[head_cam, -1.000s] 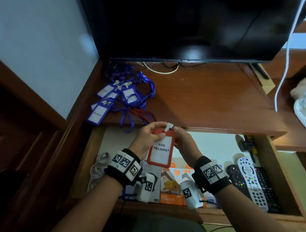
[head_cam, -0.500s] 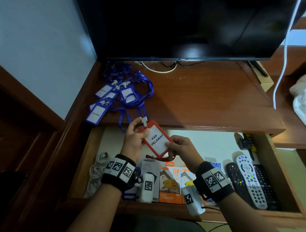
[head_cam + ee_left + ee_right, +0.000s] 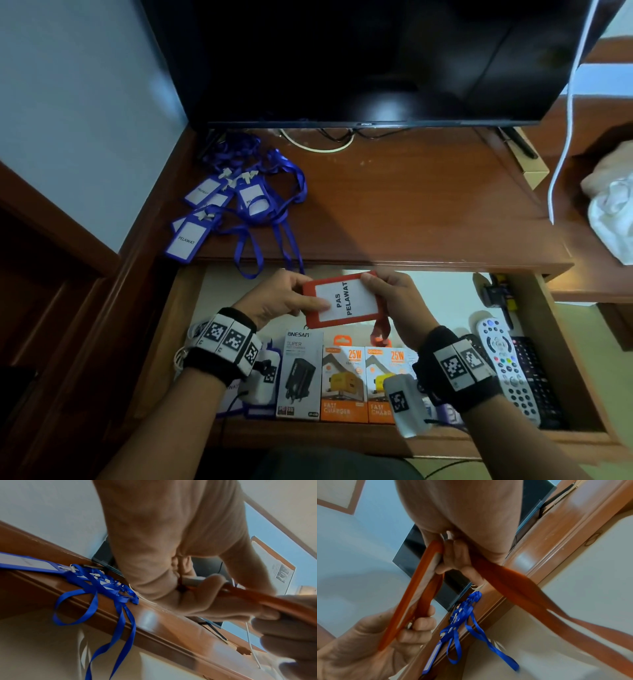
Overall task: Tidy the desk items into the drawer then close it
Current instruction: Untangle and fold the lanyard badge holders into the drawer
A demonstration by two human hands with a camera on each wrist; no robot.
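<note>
A room in a home or lodging is shown, not a workshop. A dark flat-screen television (image 3: 359, 61) is stood at the far side of a reddish wooden desk (image 3: 411, 205) set against a pale wall (image 3: 68, 102). Household clutter is kept in the open drawer (image 3: 565, 342) near the viewer: remote controls (image 3: 503, 366) at the right, boxed phone chargers (image 3: 342, 383) in the middle. A framed notice (image 3: 274, 566) is hung on the wall.

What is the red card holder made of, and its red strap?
The red card holder looks like matte soft plastic: smooth rim, clear window over a paper card. Its red strap seems woven fabric ribbon: flat, thin and twisting limply. Both guesses rest on looks alone.
</note>
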